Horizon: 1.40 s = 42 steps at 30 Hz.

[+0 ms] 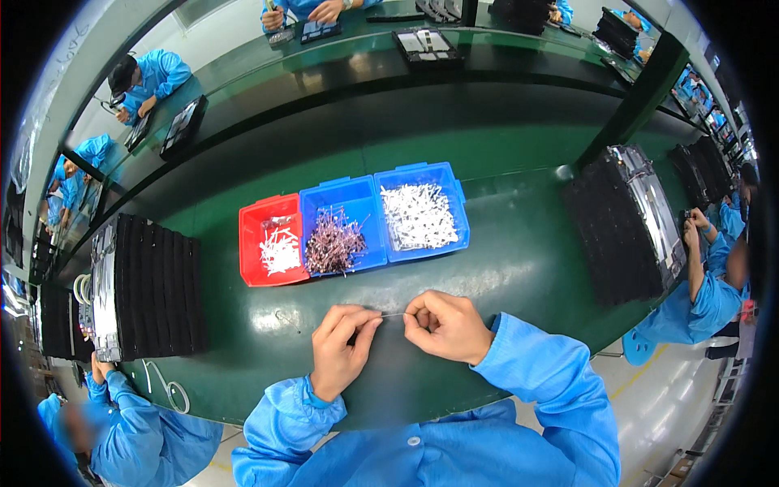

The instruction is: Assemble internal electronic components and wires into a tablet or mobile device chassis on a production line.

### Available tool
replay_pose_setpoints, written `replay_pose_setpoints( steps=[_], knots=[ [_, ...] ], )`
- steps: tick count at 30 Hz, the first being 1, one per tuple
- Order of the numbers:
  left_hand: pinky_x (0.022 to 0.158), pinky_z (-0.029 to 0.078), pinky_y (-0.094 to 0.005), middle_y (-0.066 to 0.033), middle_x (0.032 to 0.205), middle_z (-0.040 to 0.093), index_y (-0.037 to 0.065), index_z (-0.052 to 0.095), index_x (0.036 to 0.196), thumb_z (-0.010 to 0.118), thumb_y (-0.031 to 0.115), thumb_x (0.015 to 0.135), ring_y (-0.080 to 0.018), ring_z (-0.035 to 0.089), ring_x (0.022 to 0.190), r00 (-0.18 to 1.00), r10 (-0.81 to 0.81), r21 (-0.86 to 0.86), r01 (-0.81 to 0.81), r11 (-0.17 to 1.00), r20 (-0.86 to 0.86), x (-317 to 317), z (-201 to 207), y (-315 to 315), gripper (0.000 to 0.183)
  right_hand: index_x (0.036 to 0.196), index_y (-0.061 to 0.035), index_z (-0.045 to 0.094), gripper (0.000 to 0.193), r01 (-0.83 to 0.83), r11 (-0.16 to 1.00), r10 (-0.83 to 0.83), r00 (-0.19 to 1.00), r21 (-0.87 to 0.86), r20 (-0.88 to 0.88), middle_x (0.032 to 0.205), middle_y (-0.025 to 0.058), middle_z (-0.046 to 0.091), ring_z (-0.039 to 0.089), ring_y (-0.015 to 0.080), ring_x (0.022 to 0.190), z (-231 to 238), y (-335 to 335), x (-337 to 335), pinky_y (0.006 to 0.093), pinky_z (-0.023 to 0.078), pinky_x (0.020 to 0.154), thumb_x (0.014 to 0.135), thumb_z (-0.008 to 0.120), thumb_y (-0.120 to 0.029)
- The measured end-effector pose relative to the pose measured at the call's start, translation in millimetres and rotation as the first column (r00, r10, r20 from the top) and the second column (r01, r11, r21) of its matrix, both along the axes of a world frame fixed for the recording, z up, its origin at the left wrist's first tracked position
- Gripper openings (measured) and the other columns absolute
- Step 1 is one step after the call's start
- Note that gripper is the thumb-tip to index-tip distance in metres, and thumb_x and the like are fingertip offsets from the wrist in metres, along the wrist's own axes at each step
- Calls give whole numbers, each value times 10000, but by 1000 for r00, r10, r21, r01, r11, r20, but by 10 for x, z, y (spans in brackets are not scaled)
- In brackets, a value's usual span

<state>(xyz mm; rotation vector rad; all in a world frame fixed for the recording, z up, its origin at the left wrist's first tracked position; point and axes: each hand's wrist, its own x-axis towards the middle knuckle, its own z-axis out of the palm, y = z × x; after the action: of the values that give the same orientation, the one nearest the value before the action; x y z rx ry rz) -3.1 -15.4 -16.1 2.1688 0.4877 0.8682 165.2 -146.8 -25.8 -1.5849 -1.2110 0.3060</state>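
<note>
Left hand: thumb and forefinger drawn together, apparently pinching one end of a thin pale strand; remaining fingers curled loosely. Right hand: fingers bent inward, thumb and forefinger closed on the other end, though the exact contact is hidden by the fingertips. Strand spans the short gap between the hands, near level and almost straight, above the near part of the green table; its material and any end fittings are too small to tell. Beyond the hands, three bins stand side by side, none touched by either hand: a red bin at left with loose white strips; a blue middle bin with a tangle of brownish-purple pieces; a blue right bin heaped with small white pieces. A stack of black slabs flanks the work on the left, a second dark stack on the right. Judgement: step in hand is two-handed fingertip handling of the strand, perhaps straightening or working it. The next move calls for a light, steady pinch at both ends, hands kept level, and tension low enough that the strand neither slips nor kinks.
</note>
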Motion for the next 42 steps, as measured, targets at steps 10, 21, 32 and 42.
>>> replay_pose_setpoints(
  steps=[10,21,32,42],
  knots=[
    [677,557,-244,-91,1007,649,-37,732,1013,729,-24,930,-124,654,796,999,-36,-477,41,878,19,57,-142,-8,84,929,-43,681,172,67,997,-74,983,-46,-165,717,75,706,663,163,586,-120,25,230,320,514,536,958,746,-199],
    [609,518,-216,-54,977,631,-23,714,986,724,18,955,-87,623,697,999,-45,-476,39,878,-1,-21,-218,-73,52,887,-73,673,209,-2,997,0,1000,-73,-25,642,86,650,640,244,561,-213,-40,164,390,486,532,974,696,-260],
    [665,500,-209,-61,1006,645,-35,732,1021,750,22,944,-84,615,757,998,-55,-500,64,864,33,42,-185,-25,98,870,-74,675,204,19,996,-21,999,-92,-26,734,77,708,695,241,627,-12,-18,248,382,529,553,955,723,-253],
    [657,519,-213,-56,1006,637,-36,715,1035,716,8,964,-82,623,752,997,-71,-519,76,852,30,6,-268,1,84,844,-68,681,227,11,994,-20,996,-105,-86,735,81,713,693,244,619,-111,19,242,372,527,548,967,722,-254]
  ],
)
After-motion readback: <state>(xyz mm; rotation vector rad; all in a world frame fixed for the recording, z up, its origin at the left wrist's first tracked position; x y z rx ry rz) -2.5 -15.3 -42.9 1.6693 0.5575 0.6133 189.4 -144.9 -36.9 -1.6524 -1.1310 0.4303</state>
